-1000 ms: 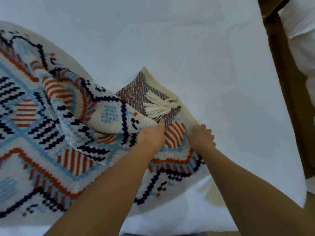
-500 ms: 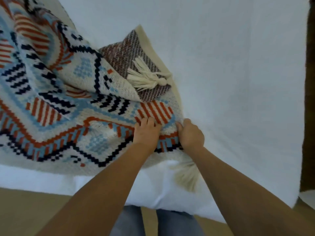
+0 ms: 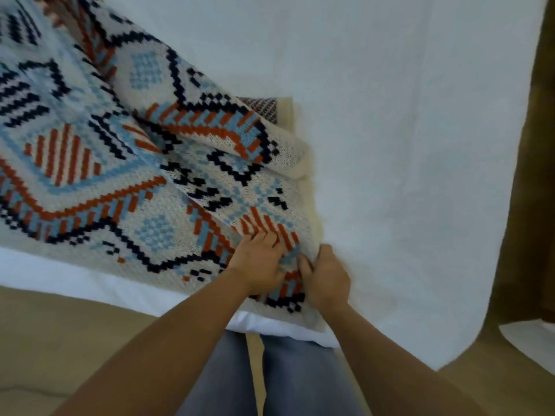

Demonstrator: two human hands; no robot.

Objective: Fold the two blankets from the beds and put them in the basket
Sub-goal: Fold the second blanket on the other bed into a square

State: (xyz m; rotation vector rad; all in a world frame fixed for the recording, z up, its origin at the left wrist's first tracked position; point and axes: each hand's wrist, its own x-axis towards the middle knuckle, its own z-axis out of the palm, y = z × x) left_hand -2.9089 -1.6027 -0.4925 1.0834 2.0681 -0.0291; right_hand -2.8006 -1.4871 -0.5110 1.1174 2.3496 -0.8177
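Note:
A patterned knit blanket point(image 3: 126, 175) in cream, blue, orange and navy lies over the left half of a white bed point(image 3: 405, 145). Its near right corner hangs close to the bed's front edge. My left hand point(image 3: 259, 264) grips the fabric at that corner, fingers curled into it. Just to its right, my right hand point(image 3: 326, 279) pinches the blanket's cream edge. A folded-over flap of the blanket covers most of its dark woven underside point(image 3: 264, 108). No basket and no second blanket are in view.
The white bed sheet stretches bare to the right. A brown wooden floor point(image 3: 60, 340) runs along the bed's front, where my legs in grey trousers point(image 3: 270, 376) stand. A dark wooden strip point(image 3: 537, 175) borders the bed on the right.
Both hands have drawn the blanket's corner toward the bed's front edge. A flap has come over the dark underside, and the cream tassel seen on it before is hidden.

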